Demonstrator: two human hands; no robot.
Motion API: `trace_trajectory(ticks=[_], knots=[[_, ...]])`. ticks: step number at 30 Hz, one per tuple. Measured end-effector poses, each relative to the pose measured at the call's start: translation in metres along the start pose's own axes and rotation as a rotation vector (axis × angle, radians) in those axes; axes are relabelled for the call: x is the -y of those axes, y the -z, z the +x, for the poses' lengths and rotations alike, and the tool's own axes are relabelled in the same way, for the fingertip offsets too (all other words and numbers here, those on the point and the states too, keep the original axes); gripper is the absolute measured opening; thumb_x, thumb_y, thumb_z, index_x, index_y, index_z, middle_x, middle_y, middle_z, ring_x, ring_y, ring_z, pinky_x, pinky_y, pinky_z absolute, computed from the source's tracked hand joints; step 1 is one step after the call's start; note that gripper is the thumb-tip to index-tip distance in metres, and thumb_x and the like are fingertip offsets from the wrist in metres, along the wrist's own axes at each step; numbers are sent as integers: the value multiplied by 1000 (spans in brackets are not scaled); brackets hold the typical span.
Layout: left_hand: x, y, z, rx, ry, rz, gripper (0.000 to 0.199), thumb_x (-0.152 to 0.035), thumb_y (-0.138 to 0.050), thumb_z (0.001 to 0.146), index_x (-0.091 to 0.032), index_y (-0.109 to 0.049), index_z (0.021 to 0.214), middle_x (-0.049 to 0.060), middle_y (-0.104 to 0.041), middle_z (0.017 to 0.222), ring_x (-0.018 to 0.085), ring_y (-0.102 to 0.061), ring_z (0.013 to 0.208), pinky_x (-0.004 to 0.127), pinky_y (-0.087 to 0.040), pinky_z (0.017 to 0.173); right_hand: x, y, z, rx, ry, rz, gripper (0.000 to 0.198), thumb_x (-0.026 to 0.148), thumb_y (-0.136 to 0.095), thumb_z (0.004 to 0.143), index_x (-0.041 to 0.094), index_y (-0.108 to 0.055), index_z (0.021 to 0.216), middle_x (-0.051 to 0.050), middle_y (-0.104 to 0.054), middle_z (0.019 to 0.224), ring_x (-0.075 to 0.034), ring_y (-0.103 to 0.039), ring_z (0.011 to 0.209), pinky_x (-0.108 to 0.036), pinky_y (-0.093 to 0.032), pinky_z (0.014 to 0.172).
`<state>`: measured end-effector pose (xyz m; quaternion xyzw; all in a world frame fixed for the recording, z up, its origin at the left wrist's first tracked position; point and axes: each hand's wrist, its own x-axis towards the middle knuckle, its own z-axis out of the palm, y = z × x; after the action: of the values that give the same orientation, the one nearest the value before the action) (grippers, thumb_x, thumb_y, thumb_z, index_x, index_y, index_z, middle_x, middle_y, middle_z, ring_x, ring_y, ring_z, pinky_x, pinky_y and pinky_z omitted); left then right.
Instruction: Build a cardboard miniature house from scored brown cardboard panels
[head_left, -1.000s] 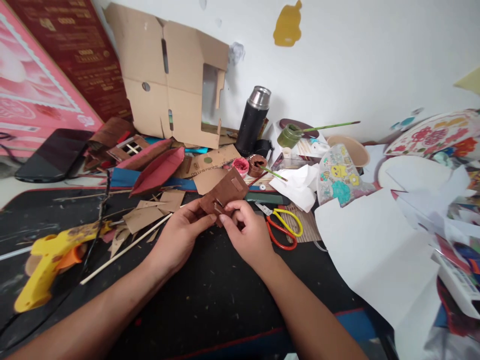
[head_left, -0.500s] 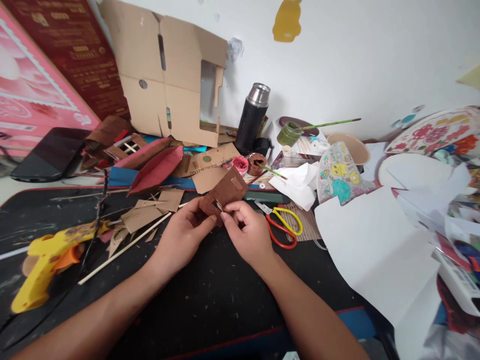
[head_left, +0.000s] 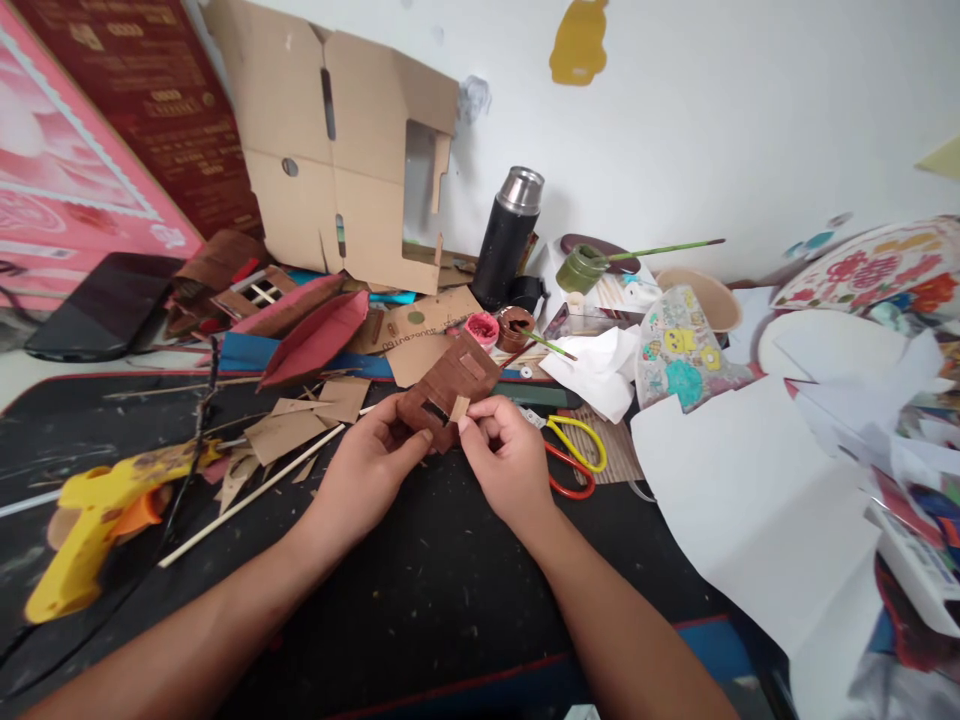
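My left hand (head_left: 375, 460) grips a brown-painted cardboard panel (head_left: 448, 375) by its lower left corner, thumb on top. A dark rectangular opening shows in the panel near that thumb. Between the thumb and fingers of my right hand (head_left: 506, 455) is a small tan cardboard piece (head_left: 459, 408), at the right end of the opening. Whether this piece touches the panel I cannot tell. Scissors (head_left: 574, 455) with red and yellow handles lie just right of my right hand.
A yellow glue gun (head_left: 112, 520), a thin wooden stick (head_left: 255, 495) and cardboard scraps (head_left: 281, 437) lie to the left. Behind the panel stand open paint jars (head_left: 516, 330) and a black thermos (head_left: 508, 240). White paper (head_left: 742, 490) spreads at the right.
My right hand has shifted slightly right, bringing the tan cardboard piece out of the panel's opening, which now shows more fully. My left hand keeps its hold on the panel.
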<state>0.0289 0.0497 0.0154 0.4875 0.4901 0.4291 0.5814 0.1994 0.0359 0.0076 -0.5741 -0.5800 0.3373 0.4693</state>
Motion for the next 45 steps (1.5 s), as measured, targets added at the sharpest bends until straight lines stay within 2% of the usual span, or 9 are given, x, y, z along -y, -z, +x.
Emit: trace_trajectory(ticks=[5, 8, 13, 18, 22, 30, 34, 39, 45], knots=[[-3, 0, 0, 4, -5, -26, 25, -35, -79, 80, -23, -73, 100, 4, -80, 96, 24, -72, 86, 35, -56, 83, -2, 2, 0, 32, -2, -46, 12, 35, -62, 94, 24, -59, 88, 9, -48, 55, -13, -46, 50, -27, -38, 55], [-6, -1, 0, 3, -18, -34, 21, -36, -79, 80, -23, -73, 97, 4, -81, 100, 24, -72, 86, 35, -55, 84, -3, 1, 0, 53, -5, -31, 11, 34, -63, 93, 24, -60, 89, 9, -48, 56, -13, -46, 50, -27, -37, 55], [-9, 1, 0, -8, -23, -41, 14, -35, -78, 81, -23, -72, 85, 2, -76, 87, 21, -67, 80, 33, -52, 81, 0, 1, -1, 133, -30, 26, 12, 33, -64, 93, 24, -61, 87, 10, -45, 55, -12, -42, 50, -26, -35, 54], [-3, 3, 3, -56, -26, -178, 13, -29, -80, 77, -22, -70, 80, 0, -72, 80, 19, -63, 76, 30, -50, 77, 1, 2, 0, 140, -38, 6, 15, 36, -63, 94, 23, -61, 87, 10, -43, 54, -12, -41, 50, -26, -33, 53], [0, 5, 5, -94, -43, -263, 15, -26, -81, 78, -20, -72, 89, 0, -72, 82, 17, -61, 76, 28, -48, 75, 0, 4, 1, 151, -38, -17, 17, 38, -62, 95, 23, -61, 88, 10, -44, 54, -12, -40, 49, -26, -32, 52], [-18, 22, 7, -256, -276, -344, 15, -23, -81, 83, -20, -71, 95, 1, -74, 93, 17, -65, 85, 29, -50, 82, -5, 1, 0, 197, 32, -127, 20, 39, -60, 97, 22, -64, 89, 10, -44, 54, -12, -42, 50, -25, -33, 54], [-27, 27, 4, -298, -311, -412, 18, -22, -81, 82, -20, -71, 98, 2, -74, 96, 18, -67, 89, 29, -51, 85, -7, -2, 0, 251, 80, -209, 18, 37, -59, 97, 22, -65, 87, 9, -48, 55, -12, -46, 51, -25, -34, 56], [-29, 20, -4, -204, -305, -371, 16, -24, -80, 81, -19, -69, 89, 0, -71, 85, 16, -64, 78, 28, -51, 77, -10, -4, -3, 279, 132, -359, 19, 36, -59, 97, 21, -69, 91, 7, -53, 56, -13, -49, 51, -25, -34, 58], [-26, 5, -16, -21, -282, -426, 26, -22, -77, 82, -18, -71, 107, 4, -79, 99, 20, -72, 91, 33, -56, 88, -9, -7, -8, 303, 207, -580, 20, 35, -60, 96, 19, -72, 90, 2, -61, 58, -16, -55, 51, -28, -30, 56]])
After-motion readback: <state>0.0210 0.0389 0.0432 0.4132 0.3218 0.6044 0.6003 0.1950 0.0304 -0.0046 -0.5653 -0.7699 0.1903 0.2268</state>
